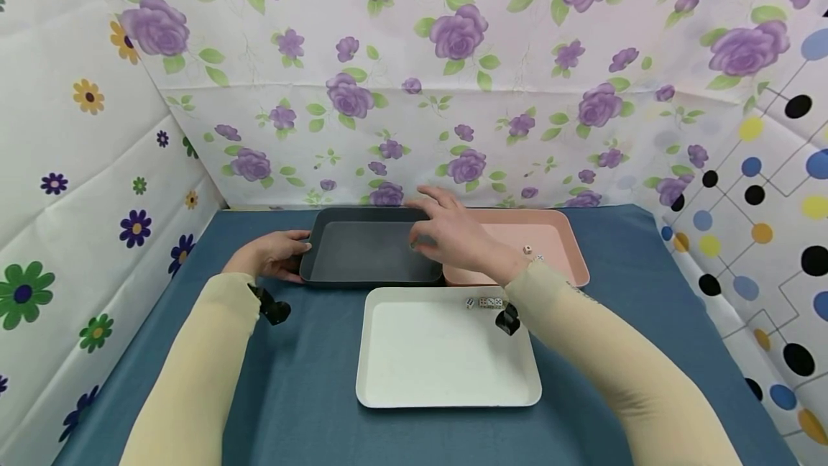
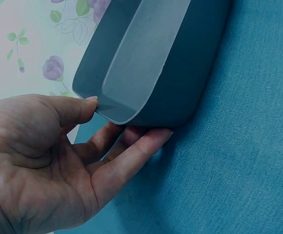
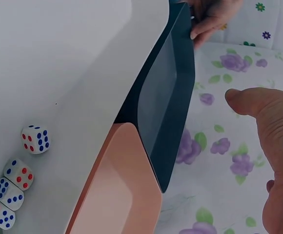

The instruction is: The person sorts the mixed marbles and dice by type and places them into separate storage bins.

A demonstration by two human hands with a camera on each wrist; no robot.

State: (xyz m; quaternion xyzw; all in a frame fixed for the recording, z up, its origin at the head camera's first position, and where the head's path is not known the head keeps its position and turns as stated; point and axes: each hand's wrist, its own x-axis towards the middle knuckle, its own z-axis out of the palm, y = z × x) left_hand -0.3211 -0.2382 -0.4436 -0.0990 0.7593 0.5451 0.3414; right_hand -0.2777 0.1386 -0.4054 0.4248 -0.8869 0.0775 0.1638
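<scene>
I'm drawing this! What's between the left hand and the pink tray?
The dark tray. In the head view it fills that stretch; the right hand hides part of it.

The back wall (image 1: 414, 131) is hung with a white cloth, faintly pinkish, printed with purple roses (image 1: 459, 32) and green leaves; a level crease runs across it. The left wall (image 1: 58, 135) is white too, scattered with daisy-like flowers (image 1: 26, 295) in green, purple, dark blue and yellow-orange, with long slanting folds. On the right wall (image 1: 731, 185), black, blue, yellow and orange dots (image 1: 798, 106) are joined by thin lines. The three walls enclose a tabletop (image 1: 304, 394) covered in plain blue cloth, whose far edge meets the foot of the back wall; the left wrist view shows its fine weave. The light is soft, leaving blurred shadows on the blue.
</scene>
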